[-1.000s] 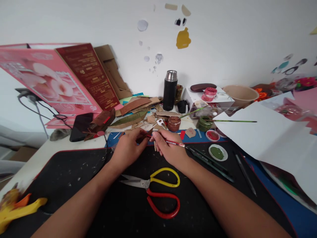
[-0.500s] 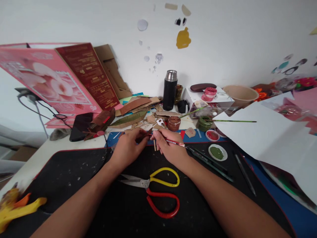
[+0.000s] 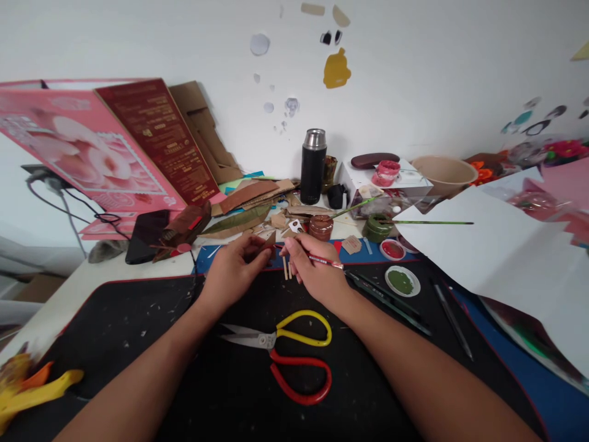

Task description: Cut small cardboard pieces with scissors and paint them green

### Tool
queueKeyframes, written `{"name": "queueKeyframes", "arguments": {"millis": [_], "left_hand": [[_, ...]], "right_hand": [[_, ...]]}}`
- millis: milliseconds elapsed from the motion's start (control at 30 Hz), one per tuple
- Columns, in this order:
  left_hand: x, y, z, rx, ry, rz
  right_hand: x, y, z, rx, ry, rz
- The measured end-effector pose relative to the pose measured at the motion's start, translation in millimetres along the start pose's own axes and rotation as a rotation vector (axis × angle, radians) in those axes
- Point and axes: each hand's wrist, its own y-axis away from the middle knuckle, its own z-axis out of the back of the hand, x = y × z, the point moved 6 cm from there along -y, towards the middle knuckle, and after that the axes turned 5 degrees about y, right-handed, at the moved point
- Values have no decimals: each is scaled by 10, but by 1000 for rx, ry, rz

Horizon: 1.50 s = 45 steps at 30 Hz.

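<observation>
My left hand (image 3: 234,268) pinches a small brown pointed cardboard piece (image 3: 271,240) between thumb and fingers. My right hand (image 3: 319,267) is closed in a writing grip around a slim red pen-like tool (image 3: 322,261) with a barcode label. The tool's front end points left at the brown piece; I cannot tell whether they touch. Two thin wooden strips (image 3: 285,268) show between my hands. Nearer to me lie scissors (image 3: 264,339) with one yellow and one red handle, blades slightly apart and pointing left.
Brown (image 3: 321,228) and green paint jars (image 3: 378,228) stand behind my right hand, brushes across them. A lid of green paint (image 3: 402,281) and dark pens (image 3: 389,299) lie to the right. A black flask (image 3: 313,167) stands behind cardboard scraps (image 3: 251,199). A phone (image 3: 146,236) lies left.
My left hand has turned slightly, and more of the brown piece shows above its fingertips. The right hand keeps its grip on the red tool. The whole view has shifted a little.
</observation>
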Motion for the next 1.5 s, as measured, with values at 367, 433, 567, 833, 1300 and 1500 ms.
{"name": "queueKeyframes", "arguments": {"millis": [367,433,567,833,1300,1500], "left_hand": [[-29,-1,19,-21,118,49],[-24,-4,16,-20,142,55],[12,-27,13,-21,264,95],[-39,-39,29,-38,487,140],[-97,16,-95,45,537,149],[-77,30,-124,66,537,165]], "right_hand": [[1,11,-14,0,-13,-4],[-1,17,-20,0,-32,-7],[11,19,-5,-23,-117,-9],[-81,-53,37,-92,-295,-128],[-183,-10,-178,71,-222,-112],[-155,-13,-145,36,-115,-50]]}}
